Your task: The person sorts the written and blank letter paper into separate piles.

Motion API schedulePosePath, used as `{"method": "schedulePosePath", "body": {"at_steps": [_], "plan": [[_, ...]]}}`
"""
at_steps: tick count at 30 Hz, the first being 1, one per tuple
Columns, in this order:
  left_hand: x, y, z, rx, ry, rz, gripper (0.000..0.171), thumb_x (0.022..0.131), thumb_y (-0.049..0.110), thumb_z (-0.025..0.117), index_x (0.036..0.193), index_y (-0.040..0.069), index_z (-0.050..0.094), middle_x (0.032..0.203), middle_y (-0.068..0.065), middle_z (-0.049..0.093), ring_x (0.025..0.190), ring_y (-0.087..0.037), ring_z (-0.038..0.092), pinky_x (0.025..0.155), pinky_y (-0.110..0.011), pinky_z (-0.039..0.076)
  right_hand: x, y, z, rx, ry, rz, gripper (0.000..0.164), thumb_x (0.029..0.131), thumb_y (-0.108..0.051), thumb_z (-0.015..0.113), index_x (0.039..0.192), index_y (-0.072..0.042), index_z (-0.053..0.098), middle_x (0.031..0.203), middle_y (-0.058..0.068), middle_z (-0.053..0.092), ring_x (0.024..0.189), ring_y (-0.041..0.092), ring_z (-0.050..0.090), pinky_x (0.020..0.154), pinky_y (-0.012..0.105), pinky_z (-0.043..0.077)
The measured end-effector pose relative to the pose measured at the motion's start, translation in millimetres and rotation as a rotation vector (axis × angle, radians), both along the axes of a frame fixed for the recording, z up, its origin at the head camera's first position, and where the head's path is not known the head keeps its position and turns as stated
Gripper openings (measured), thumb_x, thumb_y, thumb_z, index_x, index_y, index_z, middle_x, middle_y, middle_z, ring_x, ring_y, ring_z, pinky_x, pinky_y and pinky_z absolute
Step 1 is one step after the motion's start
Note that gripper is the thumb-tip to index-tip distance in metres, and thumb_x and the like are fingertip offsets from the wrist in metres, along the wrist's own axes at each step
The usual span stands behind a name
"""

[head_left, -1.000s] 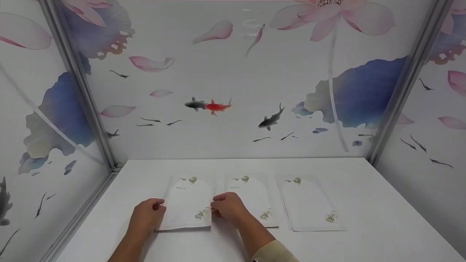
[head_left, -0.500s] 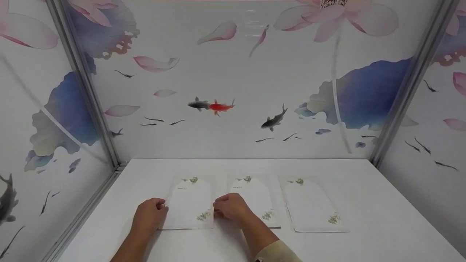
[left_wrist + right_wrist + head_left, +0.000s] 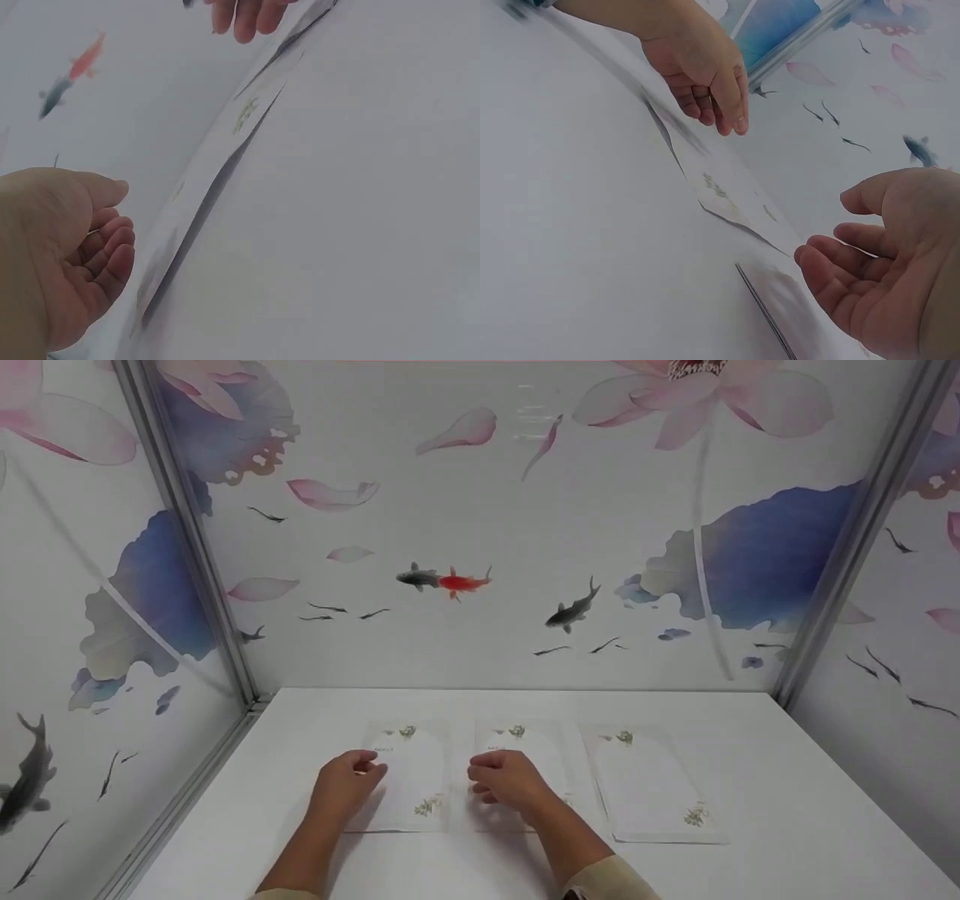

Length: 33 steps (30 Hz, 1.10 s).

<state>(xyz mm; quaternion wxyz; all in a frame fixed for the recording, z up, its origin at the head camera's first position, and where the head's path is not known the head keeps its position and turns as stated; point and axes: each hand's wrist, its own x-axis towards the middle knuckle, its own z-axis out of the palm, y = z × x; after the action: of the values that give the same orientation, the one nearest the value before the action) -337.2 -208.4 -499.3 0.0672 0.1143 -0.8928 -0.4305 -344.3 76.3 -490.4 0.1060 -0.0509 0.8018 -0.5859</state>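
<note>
Three flat piles of white letter paper with green floral corners lie in a row on the table. Over the left edge of the left letter paper (image 3: 409, 780) hovers my left hand (image 3: 346, 789), its fingers loosely bent and holding nothing. My right hand (image 3: 517, 784) is raised above the left part of the middle letter paper (image 3: 544, 750), covering some of it; its fingers are apart and grip nothing. The right letter paper (image 3: 652, 787) lies untouched by either hand. In the right wrist view, the left paper's near edge (image 3: 705, 208) curls slightly off the table.
The white table (image 3: 810, 810) is bounded by a back panel (image 3: 510, 652) printed with fish and lotus. Side panels meet it at metal posts, the left post (image 3: 187, 532) and the right post (image 3: 847, 532).
Both hands have let go of the left letter paper's side edges and risen. The right hand has shifted right over the middle paper. The left paper now lies flatter, and the view has shifted slightly.
</note>
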Motion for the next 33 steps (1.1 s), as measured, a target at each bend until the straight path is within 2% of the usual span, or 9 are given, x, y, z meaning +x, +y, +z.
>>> {"method": "schedulePosePath", "body": {"at_steps": [3, 8, 14, 19, 24, 28, 31, 33], "plan": [[-4.3, 19.7, 1.5, 0.013, 0.052, -0.049, 0.043, 0.101, 0.031, 0.075, 0.137, 0.009, 0.071, 0.118, -0.007, 0.074, 0.110, -0.022, 0.068, 0.094, -0.040, 0.062, -1.9, 19.7, -0.3, 0.007, 0.026, 0.001, 0.045, 0.102, -0.031, 0.073, 0.137, -0.003, 0.069, 0.126, 0.009, 0.077, 0.107, 0.021, 0.076, 0.091, 0.038, 0.065], [-12.8, 55.2, 1.4, -0.006, 0.116, -0.130, 0.037, 0.100, 0.029, 0.075, 0.132, 0.011, 0.073, 0.109, -0.001, 0.074, 0.106, -0.019, 0.069, 0.096, -0.042, 0.059, -3.9, 55.2, -0.5, 0.033, 0.046, -0.036, 0.046, 0.102, -0.031, 0.072, 0.138, -0.003, 0.068, 0.128, 0.013, 0.077, 0.105, 0.023, 0.077, 0.090, 0.038, 0.065], [-18.9, 97.0, 2.5, 0.052, 0.095, -0.193, 0.037, 0.100, 0.030, 0.075, 0.133, 0.014, 0.073, 0.109, 0.002, 0.074, 0.105, -0.016, 0.067, 0.096, -0.040, 0.059, -4.7, 98.8, 3.3, 0.047, 0.050, -0.137, 0.041, 0.103, -0.029, 0.071, 0.137, -0.006, 0.069, 0.129, 0.013, 0.076, 0.108, 0.023, 0.076, 0.097, 0.042, 0.064], [-21.4, 122.4, 5.0, 0.082, 0.103, -0.236, 0.036, 0.099, 0.029, 0.077, 0.131, 0.014, 0.074, 0.108, 0.003, 0.073, 0.104, -0.016, 0.067, 0.096, -0.039, 0.059, -4.9, 129.4, 3.8, 0.044, 0.083, -0.176, 0.041, 0.104, -0.028, 0.071, 0.139, -0.006, 0.069, 0.131, 0.012, 0.075, 0.112, 0.023, 0.076, 0.100, 0.043, 0.064], [-22.3, 138.5, 7.1, 0.109, 0.113, -0.277, 0.037, 0.099, 0.030, 0.077, 0.132, 0.014, 0.073, 0.108, 0.004, 0.073, 0.105, -0.015, 0.067, 0.096, -0.038, 0.060, -3.2, 146.2, 2.3, 0.081, 0.092, -0.188, 0.044, 0.104, -0.031, 0.071, 0.140, -0.007, 0.068, 0.132, 0.010, 0.075, 0.112, 0.021, 0.075, 0.100, 0.042, 0.063], [-20.4, 144.0, 7.3, 0.112, 0.100, -0.287, 0.038, 0.099, 0.030, 0.077, 0.133, 0.015, 0.073, 0.112, 0.003, 0.073, 0.107, -0.016, 0.067, 0.097, -0.039, 0.060, -3.3, 150.6, 0.2, 0.114, 0.092, -0.187, 0.045, 0.103, -0.031, 0.072, 0.141, -0.007, 0.068, 0.132, 0.010, 0.074, 0.114, 0.022, 0.074, 0.102, 0.043, 0.062], [-17.5, 144.5, 4.3, 0.079, 0.072, -0.313, 0.043, 0.098, 0.032, 0.078, 0.137, 0.018, 0.070, 0.128, -0.001, 0.072, 0.118, -0.020, 0.067, 0.105, -0.044, 0.059, -4.2, 150.9, -1.1, 0.187, 0.113, -0.159, 0.048, 0.100, -0.032, 0.077, 0.142, -0.010, 0.068, 0.138, 0.008, 0.072, 0.124, 0.027, 0.071, 0.103, 0.045, 0.061], [-15.3, 143.7, 1.6, 0.032, 0.048, -0.360, 0.052, 0.096, 0.036, 0.081, 0.143, 0.019, 0.066, 0.144, -0.004, 0.066, 0.132, -0.026, 0.064, 0.114, -0.050, 0.053, -3.7, 150.2, -1.6, 0.253, 0.114, -0.107, 0.055, 0.097, -0.035, 0.080, 0.146, -0.013, 0.066, 0.146, 0.009, 0.068, 0.133, 0.032, 0.067, 0.106, 0.050, 0.059]]}}
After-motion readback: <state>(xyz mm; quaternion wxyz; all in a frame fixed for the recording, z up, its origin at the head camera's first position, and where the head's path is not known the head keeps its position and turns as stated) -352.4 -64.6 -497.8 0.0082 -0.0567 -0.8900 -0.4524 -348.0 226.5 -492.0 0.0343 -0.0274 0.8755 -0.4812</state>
